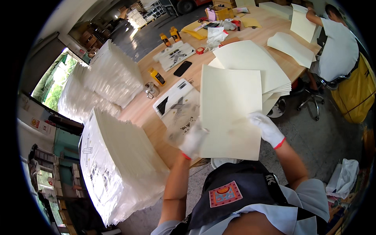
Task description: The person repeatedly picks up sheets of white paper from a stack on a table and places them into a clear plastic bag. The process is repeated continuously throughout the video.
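In front of me a cream sheet stack (231,109) stands tilted up, its lower part over the table's near edge. My right hand (267,127), in a white glove with a red cuff, grips its right edge. Against its lower left edge is my gloved left hand (192,140); motion smears its fingers, so their hold is unclear. Just beyond that hand lies a printed plastic bag (178,103), white and partly see-through. More cream sheets (250,58) are fanned out behind the stack I hold.
Tall piles of plastic-wrapped sheets (121,168) rise at the left. On the wooden table (135,107) stand orange bottles (157,76), a glass jar (151,90) and a black phone (183,69). At the far right a seated person (338,47) handles cream sheets beside a yellow sack (356,90).
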A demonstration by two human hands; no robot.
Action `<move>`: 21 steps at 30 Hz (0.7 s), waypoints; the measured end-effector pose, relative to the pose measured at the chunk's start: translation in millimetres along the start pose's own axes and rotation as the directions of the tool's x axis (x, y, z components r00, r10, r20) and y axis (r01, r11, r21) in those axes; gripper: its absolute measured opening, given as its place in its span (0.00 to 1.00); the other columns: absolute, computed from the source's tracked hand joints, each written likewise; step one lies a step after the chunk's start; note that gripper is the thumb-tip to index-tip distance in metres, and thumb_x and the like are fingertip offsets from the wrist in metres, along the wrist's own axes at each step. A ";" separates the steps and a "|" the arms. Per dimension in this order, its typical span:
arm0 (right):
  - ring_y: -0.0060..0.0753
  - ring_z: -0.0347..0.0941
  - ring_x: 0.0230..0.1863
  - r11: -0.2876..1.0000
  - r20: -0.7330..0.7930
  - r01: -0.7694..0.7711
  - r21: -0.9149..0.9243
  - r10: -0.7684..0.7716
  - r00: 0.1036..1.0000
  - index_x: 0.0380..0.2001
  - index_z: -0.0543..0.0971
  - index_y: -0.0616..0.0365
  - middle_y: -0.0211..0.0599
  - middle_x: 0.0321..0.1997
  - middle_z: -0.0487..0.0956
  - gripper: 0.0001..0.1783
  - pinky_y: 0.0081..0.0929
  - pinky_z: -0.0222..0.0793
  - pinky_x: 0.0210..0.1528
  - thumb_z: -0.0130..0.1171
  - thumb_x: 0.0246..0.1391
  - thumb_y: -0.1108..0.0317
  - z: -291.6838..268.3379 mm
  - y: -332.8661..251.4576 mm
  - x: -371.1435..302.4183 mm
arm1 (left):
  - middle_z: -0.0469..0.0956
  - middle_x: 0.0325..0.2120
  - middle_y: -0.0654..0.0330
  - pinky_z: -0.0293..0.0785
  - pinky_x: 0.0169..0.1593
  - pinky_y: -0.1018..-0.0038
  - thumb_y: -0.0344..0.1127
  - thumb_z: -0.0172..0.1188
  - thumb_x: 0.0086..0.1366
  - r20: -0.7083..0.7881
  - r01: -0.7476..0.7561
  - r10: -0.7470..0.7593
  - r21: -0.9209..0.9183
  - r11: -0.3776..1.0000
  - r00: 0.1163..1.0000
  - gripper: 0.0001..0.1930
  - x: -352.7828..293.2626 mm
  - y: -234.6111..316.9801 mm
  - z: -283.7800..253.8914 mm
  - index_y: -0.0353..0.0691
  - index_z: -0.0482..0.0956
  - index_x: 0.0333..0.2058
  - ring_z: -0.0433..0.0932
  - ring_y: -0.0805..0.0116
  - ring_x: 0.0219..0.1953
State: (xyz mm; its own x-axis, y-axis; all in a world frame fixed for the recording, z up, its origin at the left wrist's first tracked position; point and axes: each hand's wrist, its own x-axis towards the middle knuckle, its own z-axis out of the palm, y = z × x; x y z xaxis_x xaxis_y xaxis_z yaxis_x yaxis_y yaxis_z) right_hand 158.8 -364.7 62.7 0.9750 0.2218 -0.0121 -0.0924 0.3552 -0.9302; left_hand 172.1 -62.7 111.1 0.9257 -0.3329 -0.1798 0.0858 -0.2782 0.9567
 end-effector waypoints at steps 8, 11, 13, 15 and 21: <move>0.45 0.77 0.35 0.632 -0.148 0.008 -0.775 -0.193 0.970 0.38 0.77 0.64 0.50 0.33 0.80 0.22 0.34 0.69 0.38 0.54 0.56 0.53 53.9 -8.7 7.4 | 0.65 0.56 0.49 0.76 0.40 0.70 0.39 0.56 0.61 0.009 -0.146 0.145 0.102 0.984 0.989 0.35 -14.0 0.9 83.3 0.40 0.51 0.64 0.77 0.63 0.40; 0.49 0.77 0.35 0.367 0.072 0.111 -0.923 -0.121 0.990 0.38 0.77 0.62 0.52 0.34 0.78 0.20 0.38 0.71 0.35 0.54 0.55 0.54 62.2 -67.5 -8.6 | 0.64 0.57 0.51 0.76 0.38 0.75 0.42 0.53 0.65 -0.214 -0.205 0.102 -0.538 0.818 0.971 0.32 -27.4 12.6 10.1 0.41 0.52 0.64 0.76 0.65 0.44; 0.46 0.77 0.29 0.080 0.312 0.328 -0.941 -0.168 0.935 0.30 0.78 0.60 0.47 0.32 0.78 0.17 0.40 0.71 0.28 0.56 0.51 0.54 59.2 -78.2 -11.5 | 0.68 0.54 0.55 0.74 0.37 0.77 0.43 0.50 0.67 -0.384 -0.324 0.077 -0.635 0.701 0.920 0.29 -35.1 43.9 -33.3 0.42 0.55 0.64 0.75 0.68 0.44; 0.42 0.77 0.28 -0.126 0.594 0.583 -0.803 -0.071 0.802 0.27 0.76 0.57 0.44 0.33 0.77 0.15 0.37 0.71 0.26 0.56 0.50 0.55 67.2 -88.3 -9.8 | 0.65 0.58 0.53 0.70 0.51 0.75 0.42 0.49 0.67 -0.441 -0.384 0.105 -0.613 0.690 0.891 0.27 -48.9 50.6 -59.1 0.40 0.59 0.62 0.70 0.67 0.53; 0.43 0.76 0.25 0.024 0.607 0.631 -0.776 0.300 0.736 0.24 0.76 0.56 0.45 0.21 0.75 0.15 0.41 0.71 0.25 0.55 0.50 0.54 112.9 -80.3 11.1 | 0.76 0.47 0.49 0.68 0.53 0.72 0.29 0.58 0.56 -0.024 -0.345 0.379 0.365 0.865 0.925 0.33 -89.6 63.5 -6.6 0.39 0.60 0.62 0.74 0.65 0.51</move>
State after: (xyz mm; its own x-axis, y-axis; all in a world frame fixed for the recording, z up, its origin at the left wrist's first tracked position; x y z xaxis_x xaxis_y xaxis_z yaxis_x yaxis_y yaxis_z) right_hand 154.2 -288.3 178.7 0.5667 0.8213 -0.0651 0.7695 -0.5559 -0.3143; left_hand 97.1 -44.7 189.5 0.8978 -0.3915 0.2014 -0.3790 -0.4544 0.8061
